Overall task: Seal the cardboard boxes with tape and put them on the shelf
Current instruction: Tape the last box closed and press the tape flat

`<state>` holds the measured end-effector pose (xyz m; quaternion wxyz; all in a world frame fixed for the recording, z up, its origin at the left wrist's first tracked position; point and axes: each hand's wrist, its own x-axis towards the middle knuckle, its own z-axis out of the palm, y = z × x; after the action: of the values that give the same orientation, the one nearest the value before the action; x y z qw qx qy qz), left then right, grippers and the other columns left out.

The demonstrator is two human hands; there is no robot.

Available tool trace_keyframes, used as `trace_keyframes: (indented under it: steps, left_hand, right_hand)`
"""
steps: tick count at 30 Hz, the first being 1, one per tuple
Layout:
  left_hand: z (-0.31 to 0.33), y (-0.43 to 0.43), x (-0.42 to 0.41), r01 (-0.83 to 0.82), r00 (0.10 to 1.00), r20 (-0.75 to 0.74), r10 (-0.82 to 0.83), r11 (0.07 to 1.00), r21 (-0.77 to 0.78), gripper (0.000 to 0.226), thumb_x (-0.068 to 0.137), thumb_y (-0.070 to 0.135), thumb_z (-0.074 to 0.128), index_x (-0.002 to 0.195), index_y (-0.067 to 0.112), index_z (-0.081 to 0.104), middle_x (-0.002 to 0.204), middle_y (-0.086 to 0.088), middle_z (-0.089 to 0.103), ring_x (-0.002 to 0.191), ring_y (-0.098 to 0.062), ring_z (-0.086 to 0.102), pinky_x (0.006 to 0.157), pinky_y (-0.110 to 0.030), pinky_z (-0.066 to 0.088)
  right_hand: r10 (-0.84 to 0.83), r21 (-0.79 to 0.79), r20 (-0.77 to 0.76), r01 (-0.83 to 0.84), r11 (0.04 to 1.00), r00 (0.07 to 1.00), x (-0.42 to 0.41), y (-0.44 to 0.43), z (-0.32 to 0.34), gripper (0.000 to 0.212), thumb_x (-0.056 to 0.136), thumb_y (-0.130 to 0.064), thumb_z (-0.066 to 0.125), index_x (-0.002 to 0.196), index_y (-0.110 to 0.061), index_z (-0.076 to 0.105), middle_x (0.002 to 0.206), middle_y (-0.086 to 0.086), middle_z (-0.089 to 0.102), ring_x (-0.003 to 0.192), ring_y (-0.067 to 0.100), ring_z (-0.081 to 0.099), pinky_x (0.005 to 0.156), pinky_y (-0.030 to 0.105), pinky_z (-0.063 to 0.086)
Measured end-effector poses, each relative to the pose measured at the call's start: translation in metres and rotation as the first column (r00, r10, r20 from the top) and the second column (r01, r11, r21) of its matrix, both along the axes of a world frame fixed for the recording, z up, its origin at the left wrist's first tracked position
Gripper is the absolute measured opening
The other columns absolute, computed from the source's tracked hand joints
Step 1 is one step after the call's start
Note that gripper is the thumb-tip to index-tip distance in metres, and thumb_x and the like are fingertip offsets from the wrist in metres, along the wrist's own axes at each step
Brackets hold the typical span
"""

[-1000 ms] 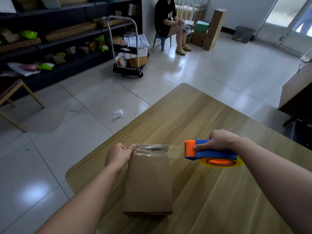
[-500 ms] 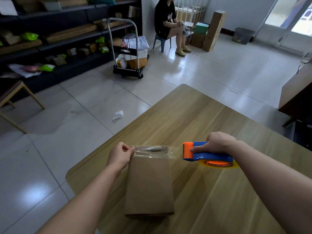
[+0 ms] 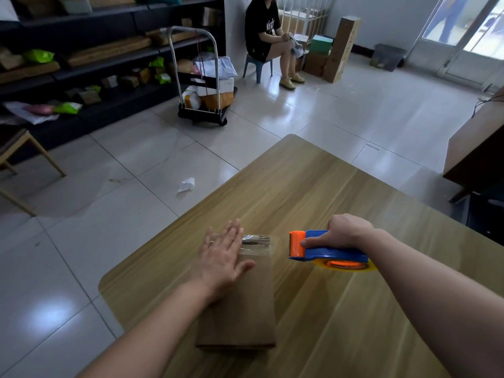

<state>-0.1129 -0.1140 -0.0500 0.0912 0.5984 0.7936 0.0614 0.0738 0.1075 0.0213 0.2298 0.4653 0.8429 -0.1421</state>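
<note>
On the wooden table point(image 3: 300, 186), we tape a box point(image 3: 245, 309).
Our left hand point(image 3: 222, 255) lies flat, fingers straight, on the box's far end, touching the tape point(image 3: 257, 245); our right hand point(image 3: 343, 233) grips the dispenser point(image 3: 327, 249) just beside the box.

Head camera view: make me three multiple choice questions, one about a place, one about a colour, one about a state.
1. Where is the tape dispenser relative to the cardboard box? A on top of it; B to its right; C on the floor.
2. What colour is the dispenser's cutter end? A green; B white; C orange.
3. How is the left hand? A flat on the box's taped end; B curled round the dispenser; C off the table.
Answers: 1 B, the right hand holds it beside the box. 2 C, orange head on a blue body. 3 A, its straight fingers lie over the clear tape.
</note>
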Motion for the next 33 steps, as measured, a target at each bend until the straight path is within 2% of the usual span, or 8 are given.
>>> trace_keyframes:
  steps: [2, 5, 12, 18, 25, 27, 30, 33]
  left_hand:
    - [0.003, 0.0, 0.005, 0.009, 1.0, -0.015, -0.012, 0.98, -0.197, 0.101, 0.063, 0.081, -0.017, 0.143, 0.021, -0.025, 0.146, 0.006, -0.039, 0.127, -0.013, -0.045, 0.112, -0.045, -0.02]
    - [0.008, 0.0, 0.008, 0.016, 0.999, -0.041, -0.029, 0.96, -0.281, 0.108, 0.058, 0.083, -0.015, 0.144, 0.019, -0.029, 0.147, 0.005, -0.041, 0.128, -0.012, -0.046, 0.114, -0.045, -0.022]
    - [0.008, 0.002, 0.01, -0.001, 0.999, -0.033, -0.009, 0.956, -0.293, 0.108, 0.055, 0.086, -0.016, 0.14, 0.02, -0.033, 0.149, 0.003, -0.041, 0.136, -0.014, -0.04, 0.114, -0.048, -0.019]
    - [0.008, 0.002, 0.01, -0.014, 0.999, -0.047, 0.0, 0.957, -0.291, 0.107, 0.058, 0.086, -0.013, 0.141, 0.02, -0.032, 0.15, 0.003, -0.039, 0.137, -0.014, -0.038, 0.115, -0.048, -0.019]
    - [0.007, 0.002, 0.012, -0.016, 0.998, -0.058, 0.0, 0.959, -0.283, 0.108, 0.059, 0.086, -0.012, 0.142, 0.019, -0.031, 0.151, 0.001, -0.038, 0.137, -0.015, -0.037, 0.114, -0.049, -0.021]
    - [0.007, 0.003, 0.012, -0.016, 0.998, -0.066, -0.003, 0.959, -0.284, 0.109, 0.057, 0.085, -0.013, 0.142, 0.019, -0.031, 0.151, 0.001, -0.038, 0.137, -0.015, -0.037, 0.114, -0.049, -0.022]
    - [0.006, 0.003, 0.012, -0.013, 0.997, -0.071, -0.007, 0.959, -0.283, 0.109, 0.057, 0.085, -0.014, 0.141, 0.019, -0.031, 0.151, 0.001, -0.038, 0.137, -0.015, -0.037, 0.113, -0.05, -0.022]
    - [0.004, 0.004, 0.012, -0.014, 0.997, -0.072, -0.006, 0.959, -0.284, 0.108, 0.058, 0.086, -0.012, 0.141, 0.019, -0.032, 0.151, 0.001, -0.039, 0.137, -0.016, -0.038, 0.113, -0.05, -0.022]
  right_hand:
    - [-0.01, -0.004, -0.007, 0.01, 1.0, 1.0, 0.001, 0.001, -0.002, 0.084, 0.052, -0.097, 0.052, 0.08, -0.018, 0.062, 0.079, 0.0, 0.065, 0.074, 0.017, 0.064, 0.064, 0.029, 0.046]
    - [-0.027, -0.021, -0.018, 0.027, 0.999, 0.999, 0.005, 0.002, -0.003, 0.089, 0.048, -0.099, 0.051, 0.082, -0.018, 0.064, 0.081, 0.0, 0.067, 0.075, 0.017, 0.065, 0.07, 0.032, 0.052]
    - [-0.011, -0.004, 0.007, 0.011, 1.0, 1.0, 0.004, -0.004, 0.0, 0.084, 0.051, -0.098, 0.052, 0.077, -0.018, 0.062, 0.078, -0.001, 0.064, 0.074, 0.016, 0.063, 0.063, 0.03, 0.046]
    - [0.101, 0.078, 0.117, -0.11, 0.991, 0.988, -0.023, -0.03, 0.001, 0.073, 0.064, -0.091, 0.051, 0.073, -0.019, 0.055, 0.078, -0.004, 0.06, 0.077, 0.017, 0.061, 0.062, 0.028, 0.044]
    - [0.115, 0.091, 0.222, -0.138, 0.986, 0.968, -0.056, -0.051, 0.001, 0.065, 0.074, -0.084, 0.049, 0.07, -0.019, 0.051, 0.08, -0.001, 0.057, 0.081, 0.019, 0.06, 0.068, 0.028, 0.047]
    - [0.101, 0.115, 0.263, -0.135, 0.984, 0.959, -0.061, -0.055, 0.002, 0.063, 0.076, -0.081, 0.05, 0.072, -0.018, 0.051, 0.079, 0.001, 0.055, 0.083, 0.02, 0.058, 0.076, 0.03, 0.05]
    - [0.058, 0.147, 0.308, -0.108, 0.983, 0.949, -0.071, -0.061, 0.002, 0.059, 0.078, -0.076, 0.052, 0.083, -0.017, 0.053, 0.086, 0.003, 0.053, 0.087, 0.023, 0.055, 0.089, 0.037, 0.051]
    - [0.019, 0.177, 0.332, -0.081, 0.981, 0.943, -0.075, -0.067, 0.0, 0.059, 0.079, -0.072, 0.054, 0.095, -0.015, 0.058, 0.092, 0.006, 0.055, 0.089, 0.025, 0.055, 0.09, 0.039, 0.05]
